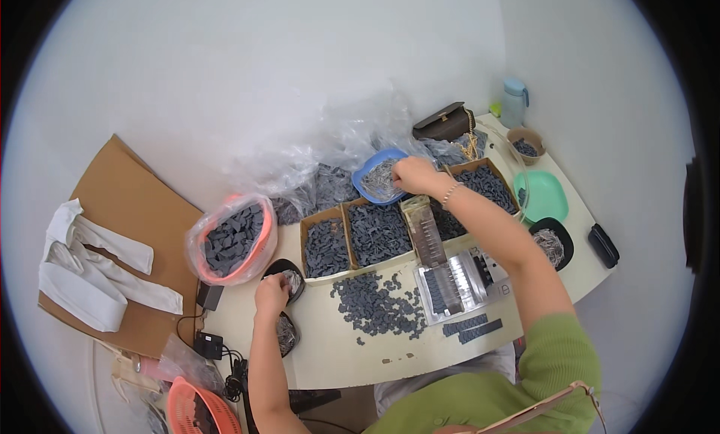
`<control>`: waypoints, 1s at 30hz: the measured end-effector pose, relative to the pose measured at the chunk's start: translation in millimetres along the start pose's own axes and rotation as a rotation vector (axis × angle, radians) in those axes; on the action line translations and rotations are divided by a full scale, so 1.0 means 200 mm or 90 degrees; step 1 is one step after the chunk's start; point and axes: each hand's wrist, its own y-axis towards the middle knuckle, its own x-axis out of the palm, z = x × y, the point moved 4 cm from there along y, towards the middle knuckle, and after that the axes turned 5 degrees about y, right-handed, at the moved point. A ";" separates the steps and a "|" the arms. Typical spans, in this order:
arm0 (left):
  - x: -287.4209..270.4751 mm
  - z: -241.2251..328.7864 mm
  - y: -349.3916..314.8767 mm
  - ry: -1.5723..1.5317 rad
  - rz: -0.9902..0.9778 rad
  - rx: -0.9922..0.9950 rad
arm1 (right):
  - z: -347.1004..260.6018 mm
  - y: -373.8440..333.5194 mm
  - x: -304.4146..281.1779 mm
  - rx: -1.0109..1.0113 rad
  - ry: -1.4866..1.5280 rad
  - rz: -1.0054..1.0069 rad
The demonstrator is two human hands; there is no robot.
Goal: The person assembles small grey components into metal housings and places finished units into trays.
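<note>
"What's on the left?"

"A white garment (pixel 86 299) on a brown cardboard sheet (pixel 127 194). Right of that stands a coral basket (pixel 266 231) of dark chips (pixel 232 239)."

"And the left hand (pixel 273 290)?"

"At a black bowl (pixel 282 263) holding thin silvery pins (pixel 293 280), on the table's left part. Its fingers are bunched narrowly together; I can't tell whether they grip a pin. A second black bowl (pixel 295 340) of pins sits just on the near side."

"What comes next to the right?"

"Open cardboard boxes (pixel 347 235) of small dark grey pieces, in a row. On their near side, a loose pile (pixel 375 303) of such pieces lies on the table (pixel 322 359)."

"Where's the right hand (pixel 415 175)?"

"Farther off, at the right side of a blue bowl (pixel 358 181) of silvery pins, beyond the boxes. Its fingers are curled in; what they hold, if anything, I can't tell."

"And under that arm?"

"A metal device (pixel 469 280), with dark strips (pixel 480 331) on its near side. Farther right are a green bowl (pixel 544 198), another black bowl of pins, nearer, and a black case (pixel 603 245)."
</note>
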 end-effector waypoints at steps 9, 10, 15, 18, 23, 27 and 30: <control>-0.07 -0.07 -0.06 0.064 -0.014 -0.030 | -0.01 0.16 0.17 -0.018 -0.068 -0.081; -0.08 -0.06 -0.06 0.085 0.002 -0.019 | 0.01 0.16 0.18 -0.035 -0.069 -0.075; -0.12 0.21 -0.05 -0.141 0.038 0.052 | 0.05 0.12 0.14 -0.046 -0.078 -0.085; 0.00 0.60 -0.14 -0.467 -0.104 0.121 | 0.02 0.11 0.13 -0.036 -0.104 -0.076; 0.18 1.27 -0.39 -0.542 -0.002 0.408 | 0.06 0.04 0.05 -0.002 -0.099 0.024; 0.19 1.41 -0.48 -0.337 0.117 0.439 | -0.03 -0.15 -0.12 -0.059 0.020 0.101; 0.19 1.42 -0.48 -0.301 0.118 0.444 | -0.13 -0.39 -0.23 -0.141 0.121 0.080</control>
